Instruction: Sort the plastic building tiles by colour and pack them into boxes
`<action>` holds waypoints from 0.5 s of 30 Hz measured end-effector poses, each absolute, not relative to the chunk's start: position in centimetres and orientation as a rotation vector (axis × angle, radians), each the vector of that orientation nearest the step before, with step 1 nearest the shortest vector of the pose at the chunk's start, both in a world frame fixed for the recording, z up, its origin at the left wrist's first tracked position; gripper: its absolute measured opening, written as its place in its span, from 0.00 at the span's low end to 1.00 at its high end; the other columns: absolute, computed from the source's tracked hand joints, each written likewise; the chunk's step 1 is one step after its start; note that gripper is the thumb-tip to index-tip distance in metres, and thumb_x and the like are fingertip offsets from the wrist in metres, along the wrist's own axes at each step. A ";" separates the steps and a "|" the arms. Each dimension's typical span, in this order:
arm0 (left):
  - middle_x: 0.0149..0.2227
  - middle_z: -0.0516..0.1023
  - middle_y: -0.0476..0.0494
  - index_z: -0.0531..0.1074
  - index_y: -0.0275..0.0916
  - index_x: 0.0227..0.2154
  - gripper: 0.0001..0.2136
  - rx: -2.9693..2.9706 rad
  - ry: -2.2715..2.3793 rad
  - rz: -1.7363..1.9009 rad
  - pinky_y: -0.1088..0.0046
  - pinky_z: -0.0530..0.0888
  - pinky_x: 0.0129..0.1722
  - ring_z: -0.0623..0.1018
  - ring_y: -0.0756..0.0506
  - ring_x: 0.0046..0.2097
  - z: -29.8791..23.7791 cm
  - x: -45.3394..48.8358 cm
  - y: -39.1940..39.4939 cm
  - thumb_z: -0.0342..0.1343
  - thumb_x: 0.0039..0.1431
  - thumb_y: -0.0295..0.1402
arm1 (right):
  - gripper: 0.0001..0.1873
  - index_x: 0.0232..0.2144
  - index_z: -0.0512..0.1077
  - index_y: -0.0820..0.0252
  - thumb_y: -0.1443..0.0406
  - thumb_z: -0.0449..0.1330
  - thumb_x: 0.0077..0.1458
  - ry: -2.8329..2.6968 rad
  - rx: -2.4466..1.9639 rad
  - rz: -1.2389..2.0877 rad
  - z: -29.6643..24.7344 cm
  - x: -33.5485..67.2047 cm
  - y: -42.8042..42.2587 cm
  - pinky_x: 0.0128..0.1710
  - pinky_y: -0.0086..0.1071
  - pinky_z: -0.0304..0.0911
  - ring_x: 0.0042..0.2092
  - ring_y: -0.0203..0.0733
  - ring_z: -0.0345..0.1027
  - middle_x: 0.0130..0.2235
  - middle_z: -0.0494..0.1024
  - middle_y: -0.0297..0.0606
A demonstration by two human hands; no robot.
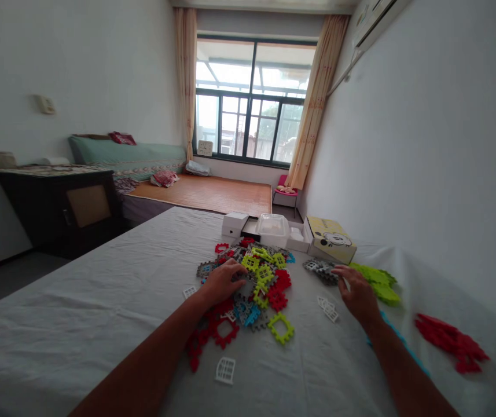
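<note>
Plastic pieces [250,291] lie beneath left fingers [235,268], beside right fingers [344,271]; both grips unclear.

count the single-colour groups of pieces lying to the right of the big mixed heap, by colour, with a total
grey group: 1
lime green group: 1
white group: 1
blue group, partly hidden by the right forearm: 1
red group: 1
total: 5
</note>
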State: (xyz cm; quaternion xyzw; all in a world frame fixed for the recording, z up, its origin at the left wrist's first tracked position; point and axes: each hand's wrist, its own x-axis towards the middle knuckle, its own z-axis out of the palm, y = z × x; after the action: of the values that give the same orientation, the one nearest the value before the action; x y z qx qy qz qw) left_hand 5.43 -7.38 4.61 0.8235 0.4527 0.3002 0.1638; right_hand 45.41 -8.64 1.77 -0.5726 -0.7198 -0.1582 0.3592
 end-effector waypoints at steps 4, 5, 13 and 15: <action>0.38 0.73 0.47 0.76 0.40 0.32 0.07 2.286 1.207 0.949 0.74 0.71 0.37 0.74 0.49 0.35 5.4 5.7 -7.6 0.54 0.52 0.29 | 0.15 0.41 0.73 0.56 0.62 0.49 0.57 -1.844 -1.396 -0.214 3.0 41.4 -9.8 0.45 0.41 0.66 0.44 0.46 0.69 0.44 0.76 0.42; 0.37 0.73 0.47 0.76 0.40 0.32 0.07 2.264 1.171 0.967 0.75 0.71 0.36 0.74 0.50 0.34 5.6 5.8 -7.7 0.54 0.52 0.29 | 0.15 0.41 0.73 0.56 0.62 0.49 0.58 -1.855 -1.364 -0.121 3.3 39.9 -10.3 0.41 0.39 0.68 0.42 0.44 0.70 0.43 0.76 0.41; 0.35 0.74 0.44 0.76 0.37 0.32 0.07 2.191 0.788 1.033 0.77 0.71 0.33 0.73 0.51 0.34 5.7 7.9 -9.4 0.57 0.55 0.35 | 0.16 0.46 0.71 0.56 0.58 0.55 0.57 -1.997 -1.115 0.563 4.8 29.3 -14.4 0.33 0.31 0.68 0.30 0.37 0.71 0.33 0.79 0.35; 0.37 0.74 0.44 0.76 0.37 0.33 0.08 2.196 0.756 1.018 0.77 0.71 0.34 0.73 0.51 0.35 5.5 8.3 -9.5 0.57 0.55 0.35 | 0.14 0.42 0.73 0.57 0.58 0.55 0.57 -1.980 -1.115 0.588 4.5 29.3 -14.0 0.33 0.31 0.68 0.30 0.38 0.71 0.31 0.79 0.35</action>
State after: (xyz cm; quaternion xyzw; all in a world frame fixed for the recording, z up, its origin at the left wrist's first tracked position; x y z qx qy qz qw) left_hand 8.25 -9.54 5.54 0.8265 0.2844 0.3833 0.2984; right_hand 29.32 -14.02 4.53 -0.4382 -0.7779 0.2311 0.3866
